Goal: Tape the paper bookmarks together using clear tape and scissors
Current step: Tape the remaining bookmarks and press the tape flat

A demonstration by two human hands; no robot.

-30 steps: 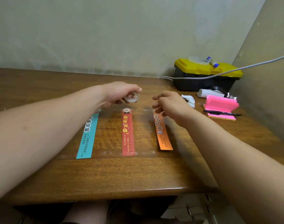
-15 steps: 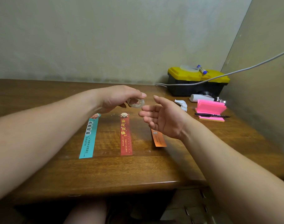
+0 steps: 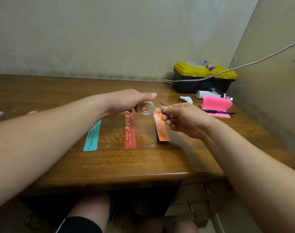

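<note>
Three paper bookmarks lie side by side on the wooden table (image 3: 109,165): a teal bookmark (image 3: 92,137), a red bookmark (image 3: 130,132) and an orange bookmark (image 3: 161,130). My left hand (image 3: 126,101) holds a small roll of clear tape (image 3: 146,108) above the tops of the red and orange bookmarks. Just right of the roll, my right hand (image 3: 182,119) pinches the tape's free end with its fingers curled. A thin dark point (image 3: 162,104) shows behind the right fingers. No scissors are plainly in view.
At the back right stand a black toolbox with a yellow lid (image 3: 203,78), a grey cable (image 3: 261,59), a white roll (image 3: 205,94), crumpled white paper (image 3: 186,99) and a pink notepad (image 3: 217,105) with a black pen (image 3: 219,112). A wall closes the right side.
My right hand, open with its palm up half a second ago, has turned and closed its fingers on the tape end next to the roll. The left hand has kept hold of the roll.
</note>
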